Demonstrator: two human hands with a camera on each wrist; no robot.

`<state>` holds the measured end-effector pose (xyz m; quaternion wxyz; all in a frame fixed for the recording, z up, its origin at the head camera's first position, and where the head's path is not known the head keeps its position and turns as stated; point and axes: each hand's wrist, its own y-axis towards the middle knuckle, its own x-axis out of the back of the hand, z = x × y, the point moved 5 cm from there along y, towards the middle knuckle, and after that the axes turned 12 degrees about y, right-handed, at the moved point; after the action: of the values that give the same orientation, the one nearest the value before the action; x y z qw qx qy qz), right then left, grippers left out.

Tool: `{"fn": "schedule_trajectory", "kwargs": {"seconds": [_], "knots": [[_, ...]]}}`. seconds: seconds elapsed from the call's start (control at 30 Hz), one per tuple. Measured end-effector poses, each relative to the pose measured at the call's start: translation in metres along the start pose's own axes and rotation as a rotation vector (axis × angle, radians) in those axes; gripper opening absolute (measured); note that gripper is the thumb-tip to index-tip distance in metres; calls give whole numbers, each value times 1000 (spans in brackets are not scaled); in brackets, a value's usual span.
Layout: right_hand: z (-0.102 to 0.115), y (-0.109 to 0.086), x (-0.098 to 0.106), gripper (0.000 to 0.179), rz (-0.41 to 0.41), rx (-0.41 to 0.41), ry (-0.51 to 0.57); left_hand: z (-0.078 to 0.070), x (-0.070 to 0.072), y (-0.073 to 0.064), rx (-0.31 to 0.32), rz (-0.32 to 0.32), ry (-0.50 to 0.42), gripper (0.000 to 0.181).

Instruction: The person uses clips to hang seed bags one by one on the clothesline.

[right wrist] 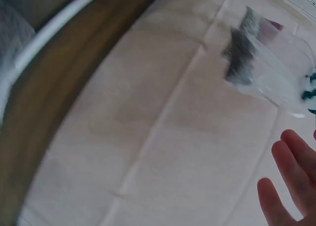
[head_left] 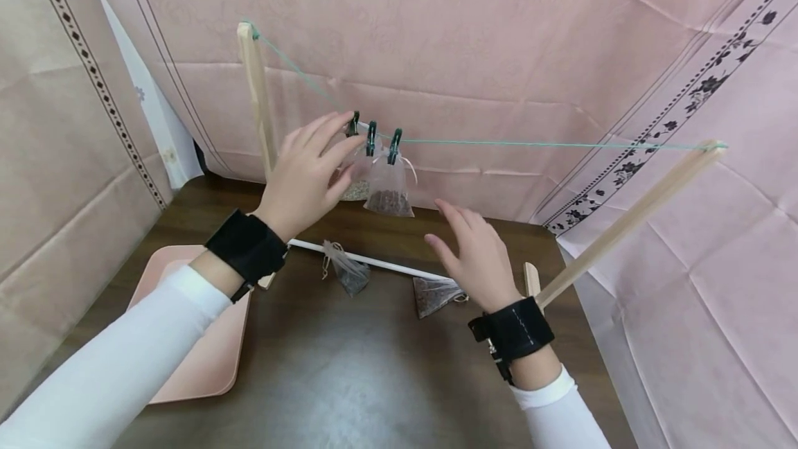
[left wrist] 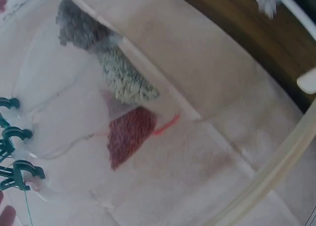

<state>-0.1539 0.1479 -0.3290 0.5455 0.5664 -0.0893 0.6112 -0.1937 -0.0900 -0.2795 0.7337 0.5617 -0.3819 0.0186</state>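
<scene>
Three dark green clips [head_left: 371, 138] hold small sheer drawstring bags on a thin green cord [head_left: 499, 142]. In the left wrist view, one bag has dark red contents [left wrist: 131, 136], one pale green grains [left wrist: 126, 80] and one dark grey bits [left wrist: 81, 25]. My left hand [head_left: 308, 168] is beside the leftmost clip, fingers extended and loosely spread; it partly hides the bags in the head view. My right hand [head_left: 480, 255] hovers right of the hanging bags, fingers apart and holding nothing. Two more sheer bags [head_left: 350, 272] [head_left: 433, 295] are at the white rod [head_left: 386, 265] low down.
Wooden posts, left [head_left: 254, 89] and right [head_left: 630, 227], carry the cord's ends. A pink tray [head_left: 212, 359] sits on the dark wooden table [head_left: 349, 380] at the left, below my left forearm. Pink patterned cloth [head_left: 499, 40] hangs behind and at the sides.
</scene>
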Motion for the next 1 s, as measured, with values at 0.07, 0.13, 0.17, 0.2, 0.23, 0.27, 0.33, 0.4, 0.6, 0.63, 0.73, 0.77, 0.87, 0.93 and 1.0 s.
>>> {"fn": "schedule_trajectory", "kwargs": {"seconds": [0.07, 0.13, 0.17, 0.2, 0.23, 0.27, 0.33, 0.4, 0.6, 0.63, 0.73, 0.77, 0.87, 0.93, 1.0], "knots": [[-3, -10, -7, 54, -22, -29, 22, -1, 5, -7, 37, -23, -26, 37], [-6, -20, -15, 54, -43, -54, 33, -2, 9, -13, 77, -36, -45, 36], [-8, -26, -20, 54, -53, -69, 34, -2, 11, -17, 94, -38, -46, 36], [-9, -31, -24, 55, -63, -86, 40, -2, 13, -20, 115, -35, -52, 36], [-12, -37, -28, 55, -73, -111, 43, -3, 14, -25, 137, -24, -51, 35], [-14, -43, -32, 55, -82, -139, 45, -3, 15, -29, 157, -10, -47, 35], [-20, -54, -40, 55, -102, -207, 52, -5, 13, -41, 195, 25, -33, 37], [-26, -66, -48, 56, -115, -279, 63, -7, 9, -54, 224, 61, -26, 39], [-34, -97, -65, 60, -99, -389, 81, -17, -4, -97, 284, 174, -17, 44], [-35, -101, -68, 61, -96, -389, 81, -18, -6, -105, 296, 205, -17, 44], [-34, -115, -76, 64, -86, -389, 94, -21, -11, -129, 331, 305, -13, 46], [-33, -119, -79, 65, -78, -392, 100, -22, -12, -137, 343, 334, -9, 46], [-32, -133, -90, 68, -45, -417, 115, -24, -16, -158, 369, 404, 4, 48], [-32, -141, -96, 69, -29, -442, 111, -26, -19, -169, 374, 432, 12, 49], [-32, -148, -99, 70, -24, -469, 111, -28, -22, -178, 375, 459, 14, 51]]}}
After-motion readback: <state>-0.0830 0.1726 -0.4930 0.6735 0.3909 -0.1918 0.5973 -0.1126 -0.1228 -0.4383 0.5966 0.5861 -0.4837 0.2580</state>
